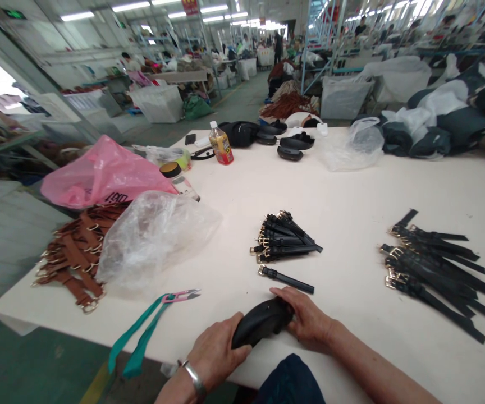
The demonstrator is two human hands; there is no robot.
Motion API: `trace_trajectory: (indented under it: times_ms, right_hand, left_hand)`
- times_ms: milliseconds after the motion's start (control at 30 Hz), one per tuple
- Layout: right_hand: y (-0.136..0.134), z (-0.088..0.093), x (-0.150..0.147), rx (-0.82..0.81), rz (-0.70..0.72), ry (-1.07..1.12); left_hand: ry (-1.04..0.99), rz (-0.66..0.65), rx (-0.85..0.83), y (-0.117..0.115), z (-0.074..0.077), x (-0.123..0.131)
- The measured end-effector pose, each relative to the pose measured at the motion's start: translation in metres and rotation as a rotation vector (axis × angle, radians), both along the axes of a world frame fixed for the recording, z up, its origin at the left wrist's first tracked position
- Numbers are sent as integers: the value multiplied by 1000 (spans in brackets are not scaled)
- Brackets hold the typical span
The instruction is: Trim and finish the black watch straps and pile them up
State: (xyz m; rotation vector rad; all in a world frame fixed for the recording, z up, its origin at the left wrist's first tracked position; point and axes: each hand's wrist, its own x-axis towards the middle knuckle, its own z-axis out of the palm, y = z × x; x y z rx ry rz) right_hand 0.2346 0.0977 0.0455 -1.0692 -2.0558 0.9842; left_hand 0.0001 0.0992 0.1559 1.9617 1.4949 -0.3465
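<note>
A smooth, black, rounded object, shaped like a glasses case, is held at the table's front edge. My left hand, with a silver bangle at the wrist, grips its left end. The fingers of my right hand are closed around its right end. Just beyond lies a single black buckle strap. Farther back is a fanned pile of black buckle straps, and a looser pile of such straps spreads to the right. Pink thread snips tied with green ribbon rest on the left.
Brown straps with metal rings, a clear plastic bag and a pink bag crowd the left side. A drink bottle, black items and dark bundles stand along the back of the white table.
</note>
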Motion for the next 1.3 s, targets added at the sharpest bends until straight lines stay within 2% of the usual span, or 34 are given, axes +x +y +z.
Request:
trace_trajectory:
  times_ms: [133,233,333,567,733,867,1033,1300]
  right_hand:
    - [-1,0,0,7,-22,-26]
    - [0,1,0,-12,-10,-24]
    - [0,2,0,-4,0,-12]
    - [1,4,-1,26,-2,55]
    - [1,11,-4,-35,-54,49]
    - [3,13,-14,-70,-105,-73]
    - [9,9,-25,-113,-169,-197]
    - [3,7,-31,-42,-210,-187]
  left_hand:
    - [26,64,-2,-4,6,-23]
    - [41,62,-38,-8,12,-31]
    - [41,49,-33,-10,10,-23]
    - [12,106,7,-5,-5,2]
    - [3,115,5,-5,6,-11]
    - [3,99,11,-5,16,-26]
    - [42,81,2,-11,10,-35]
    - [-19,42,20,-19,6,-35]
